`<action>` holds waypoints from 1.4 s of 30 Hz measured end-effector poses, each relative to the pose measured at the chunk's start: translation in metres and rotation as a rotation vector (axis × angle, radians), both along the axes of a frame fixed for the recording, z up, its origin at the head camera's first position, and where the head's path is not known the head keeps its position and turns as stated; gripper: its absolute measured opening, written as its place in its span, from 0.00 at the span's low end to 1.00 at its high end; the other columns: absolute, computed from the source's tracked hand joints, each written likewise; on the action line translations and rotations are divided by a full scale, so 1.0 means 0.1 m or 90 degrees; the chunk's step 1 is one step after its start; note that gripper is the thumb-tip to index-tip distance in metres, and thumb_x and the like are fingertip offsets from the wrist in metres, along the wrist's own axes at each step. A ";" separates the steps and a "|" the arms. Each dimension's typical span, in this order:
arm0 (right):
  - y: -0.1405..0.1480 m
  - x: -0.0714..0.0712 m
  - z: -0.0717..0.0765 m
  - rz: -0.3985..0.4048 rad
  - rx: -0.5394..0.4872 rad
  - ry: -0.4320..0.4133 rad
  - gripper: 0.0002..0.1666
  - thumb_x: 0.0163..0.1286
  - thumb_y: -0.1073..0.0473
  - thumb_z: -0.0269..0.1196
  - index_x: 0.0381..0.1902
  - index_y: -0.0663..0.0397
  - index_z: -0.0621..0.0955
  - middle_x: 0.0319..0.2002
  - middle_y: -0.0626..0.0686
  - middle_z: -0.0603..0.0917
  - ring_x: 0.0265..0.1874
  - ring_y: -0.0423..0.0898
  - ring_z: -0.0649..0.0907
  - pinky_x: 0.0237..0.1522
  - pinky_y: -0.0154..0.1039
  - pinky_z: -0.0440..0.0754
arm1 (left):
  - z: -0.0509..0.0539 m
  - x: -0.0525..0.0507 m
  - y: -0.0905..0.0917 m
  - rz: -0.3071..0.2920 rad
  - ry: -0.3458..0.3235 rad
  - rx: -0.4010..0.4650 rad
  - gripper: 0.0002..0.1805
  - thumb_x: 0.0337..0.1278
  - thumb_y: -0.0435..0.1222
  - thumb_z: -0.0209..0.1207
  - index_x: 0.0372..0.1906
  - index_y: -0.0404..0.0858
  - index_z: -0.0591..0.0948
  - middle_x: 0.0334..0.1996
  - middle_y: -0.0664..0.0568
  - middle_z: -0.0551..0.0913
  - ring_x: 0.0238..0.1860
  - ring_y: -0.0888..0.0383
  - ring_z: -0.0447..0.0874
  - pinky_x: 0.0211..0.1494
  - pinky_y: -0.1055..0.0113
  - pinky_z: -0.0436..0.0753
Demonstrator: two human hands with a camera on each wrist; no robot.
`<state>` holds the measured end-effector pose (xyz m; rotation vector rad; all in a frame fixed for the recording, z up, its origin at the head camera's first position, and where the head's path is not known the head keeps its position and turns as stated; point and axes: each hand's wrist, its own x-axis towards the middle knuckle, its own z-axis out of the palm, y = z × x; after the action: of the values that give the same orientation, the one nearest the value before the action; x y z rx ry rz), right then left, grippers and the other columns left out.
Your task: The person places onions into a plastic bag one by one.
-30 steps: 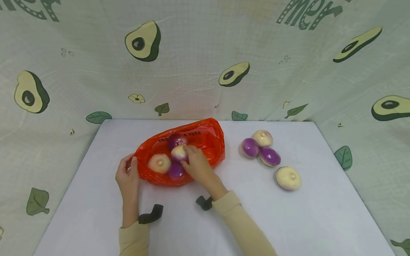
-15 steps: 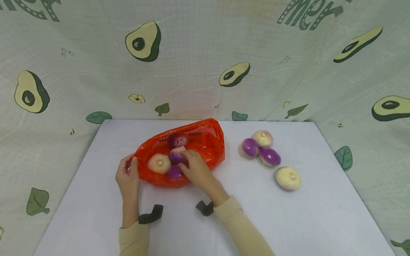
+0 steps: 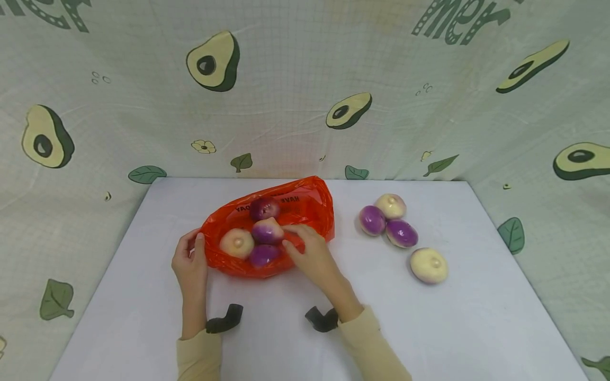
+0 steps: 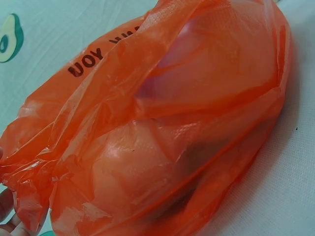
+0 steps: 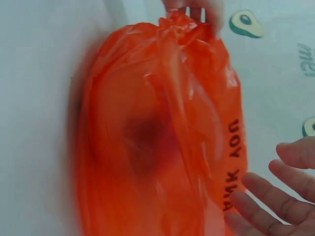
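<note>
An orange-red plastic bag (image 3: 305,198) lies with its mouth spread on the white table, holding several shiny vegetables. Inside are a cream turnip (image 3: 236,243), a purple-and-cream turnip (image 3: 268,232), a purple one (image 3: 263,255) and a dark red onion (image 3: 264,209). My left hand (image 3: 189,262) pinches the bag's left rim; in the left wrist view its fingers (image 4: 7,206) show at the corner beside the bunched plastic. My right hand (image 3: 312,254) hangs over the bag's right part, just right of the purple-and-cream turnip. Its fingers are spread and hold nothing in the right wrist view.
Right of the bag lie a cream turnip (image 3: 391,205), two purple ones, one of them a purple turnip (image 3: 402,233), and a larger cream turnip (image 3: 429,265). Dark wrist cameras (image 3: 321,319) stick out from both wrists. A printed cloth (image 3: 286,137) hangs behind the table.
My right hand has let go of the purple-and-cream turnip and drawn back right. That turnip has rolled, showing more purple. My left hand keeps its place on the bag.
</note>
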<state>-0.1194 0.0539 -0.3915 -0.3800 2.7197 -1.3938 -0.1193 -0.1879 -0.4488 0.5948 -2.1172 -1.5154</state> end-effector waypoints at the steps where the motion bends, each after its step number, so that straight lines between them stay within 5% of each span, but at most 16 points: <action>1: 0.02 0.02 0.01 -0.006 -0.007 0.003 0.21 0.66 0.54 0.59 0.57 0.45 0.75 0.55 0.47 0.77 0.59 0.46 0.73 0.58 0.47 0.75 | 0.00 0.00 0.00 0.000 -0.001 0.000 0.22 0.65 0.50 0.48 0.55 0.41 0.76 0.51 0.52 0.79 0.46 0.70 0.71 0.47 0.87 0.73; 21: 0.72 0.23 -0.08 -0.146 -0.067 0.122 0.16 0.64 0.56 0.62 0.50 0.50 0.80 0.48 0.48 0.83 0.50 0.46 0.80 0.55 0.46 0.77 | 0.00 0.00 0.00 0.002 -0.007 -0.004 0.22 0.65 0.50 0.48 0.55 0.41 0.76 0.52 0.52 0.79 0.46 0.70 0.71 0.48 0.86 0.73; 28: 0.96 0.31 -0.16 -0.196 -0.058 0.123 0.17 0.62 0.56 0.64 0.49 0.52 0.80 0.47 0.50 0.84 0.49 0.45 0.81 0.55 0.41 0.77 | 0.00 0.00 0.00 0.001 -0.006 -0.005 0.21 0.66 0.50 0.48 0.55 0.42 0.76 0.52 0.52 0.79 0.46 0.70 0.71 0.47 0.87 0.72; 35: 1.13 0.37 -0.24 -0.237 -0.077 0.125 0.16 0.62 0.58 0.64 0.48 0.53 0.81 0.47 0.51 0.84 0.50 0.47 0.81 0.52 0.22 0.73 | 0.00 0.00 0.00 0.002 -0.009 -0.008 0.22 0.66 0.50 0.47 0.55 0.42 0.76 0.52 0.52 0.79 0.46 0.70 0.70 0.48 0.86 0.72; 42: 1.24 0.45 -0.19 -0.294 -0.097 0.068 0.18 0.62 0.61 0.63 0.50 0.58 0.79 0.51 0.54 0.82 0.52 0.42 0.78 0.55 0.28 0.73 | 0.01 0.00 0.00 -0.001 -0.010 -0.001 0.22 0.66 0.50 0.47 0.55 0.42 0.76 0.52 0.52 0.79 0.46 0.70 0.71 0.48 0.87 0.73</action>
<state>-0.0740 0.1783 -0.4103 0.1919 2.9194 -1.7344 -0.1189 -0.1877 -0.4482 0.6069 -2.1302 -1.5148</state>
